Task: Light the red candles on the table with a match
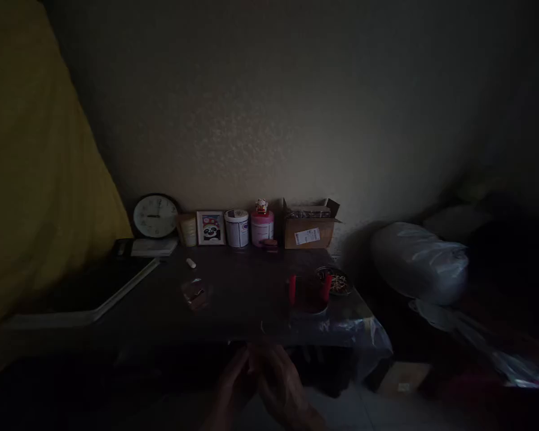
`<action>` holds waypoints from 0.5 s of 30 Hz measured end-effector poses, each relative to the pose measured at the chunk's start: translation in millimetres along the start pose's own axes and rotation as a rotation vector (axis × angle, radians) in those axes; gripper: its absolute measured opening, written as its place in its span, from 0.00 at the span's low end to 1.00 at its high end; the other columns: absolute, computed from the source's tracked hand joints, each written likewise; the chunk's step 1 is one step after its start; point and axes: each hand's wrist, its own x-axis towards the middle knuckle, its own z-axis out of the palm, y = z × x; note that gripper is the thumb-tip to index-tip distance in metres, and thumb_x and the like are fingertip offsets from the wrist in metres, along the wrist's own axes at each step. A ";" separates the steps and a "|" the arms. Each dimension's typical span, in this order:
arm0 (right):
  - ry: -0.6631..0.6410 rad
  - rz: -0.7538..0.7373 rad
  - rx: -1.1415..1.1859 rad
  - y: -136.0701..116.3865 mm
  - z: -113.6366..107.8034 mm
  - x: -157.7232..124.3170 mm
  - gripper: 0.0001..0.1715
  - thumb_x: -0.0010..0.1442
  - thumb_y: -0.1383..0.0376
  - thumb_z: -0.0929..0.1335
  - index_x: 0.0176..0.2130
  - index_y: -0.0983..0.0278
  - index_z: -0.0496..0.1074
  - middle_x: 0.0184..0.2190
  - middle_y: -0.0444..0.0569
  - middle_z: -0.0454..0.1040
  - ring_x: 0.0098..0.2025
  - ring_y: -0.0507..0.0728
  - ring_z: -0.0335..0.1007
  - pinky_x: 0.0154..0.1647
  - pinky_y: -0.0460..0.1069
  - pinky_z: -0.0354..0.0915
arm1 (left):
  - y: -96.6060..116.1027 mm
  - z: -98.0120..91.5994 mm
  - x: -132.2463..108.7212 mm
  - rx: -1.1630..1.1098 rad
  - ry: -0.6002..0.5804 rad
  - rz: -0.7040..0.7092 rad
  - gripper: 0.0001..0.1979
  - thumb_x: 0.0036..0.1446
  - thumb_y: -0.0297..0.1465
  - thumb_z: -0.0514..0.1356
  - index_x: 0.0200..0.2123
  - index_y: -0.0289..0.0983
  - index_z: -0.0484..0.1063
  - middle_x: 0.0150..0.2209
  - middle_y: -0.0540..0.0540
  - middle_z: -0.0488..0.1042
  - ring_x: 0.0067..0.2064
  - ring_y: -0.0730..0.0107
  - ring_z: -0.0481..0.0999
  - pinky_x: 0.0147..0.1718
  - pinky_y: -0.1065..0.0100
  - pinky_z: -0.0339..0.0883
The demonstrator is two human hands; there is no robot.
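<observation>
My left hand point(233, 383) and my right hand point(282, 383) are dark and blurred at the bottom of the head view, below the front edge of a dark table point(233, 323). They touch each other, and I cannot tell whether they hold anything small. Nearest them on the table top are a small clear packet point(194, 294) and a red-sided container point(309, 293). A small white piece point(191, 263) lies farther back.
Against the wall stand a round clock point(155, 216), a framed panda picture point(211, 228), several jars and a cardboard box point(309, 230). A yellow cloth point(40, 167) hangs left, a white bag point(417, 262) sits right, and plastic sheeting point(354, 332) drapes the table's right corner.
</observation>
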 end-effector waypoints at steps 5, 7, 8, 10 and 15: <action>0.018 0.005 -0.014 -1.2 -2.6 1.2 0.21 0.55 0.73 0.63 0.48 0.60 0.66 0.44 0.49 0.71 0.47 0.54 0.68 0.47 0.47 0.66 | -1.7 5.1 3.6 -0.035 -0.010 -0.032 0.14 0.51 0.36 0.62 0.41 0.39 0.74 0.40 0.42 0.77 0.55 0.55 0.67 0.52 0.56 0.64; 0.026 0.019 0.003 -1.8 -2.6 1.5 0.21 0.55 0.74 0.63 0.48 0.59 0.66 0.45 0.48 0.71 0.47 0.54 0.68 0.48 0.47 0.66 | -2.9 6.0 4.1 -0.050 -0.031 -0.051 0.15 0.51 0.37 0.61 0.41 0.38 0.74 0.40 0.42 0.77 0.54 0.55 0.69 0.52 0.56 0.63; 0.026 0.030 0.012 -1.7 -2.2 1.4 0.21 0.55 0.75 0.63 0.48 0.59 0.66 0.45 0.48 0.71 0.48 0.54 0.68 0.48 0.47 0.66 | -3.5 6.2 4.3 -0.056 -0.041 -0.057 0.15 0.51 0.37 0.61 0.41 0.38 0.74 0.41 0.41 0.77 0.54 0.55 0.69 0.52 0.56 0.63; 0.020 0.052 0.022 -0.4 -0.6 1.1 0.22 0.55 0.75 0.62 0.48 0.59 0.65 0.45 0.48 0.71 0.47 0.54 0.67 0.49 0.47 0.66 | -4.9 6.0 4.7 -0.062 -0.054 -0.062 0.16 0.52 0.38 0.61 0.43 0.37 0.74 0.43 0.41 0.76 0.53 0.54 0.69 0.51 0.56 0.63; 0.014 0.067 0.063 1.0 0.0 2.1 0.25 0.54 0.76 0.62 0.50 0.59 0.64 0.46 0.48 0.70 0.49 0.55 0.66 0.50 0.48 0.64 | -8.7 1.4 7.3 -0.075 -0.073 -0.079 0.16 0.53 0.37 0.60 0.44 0.36 0.74 0.43 0.41 0.77 0.52 0.55 0.71 0.51 0.58 0.62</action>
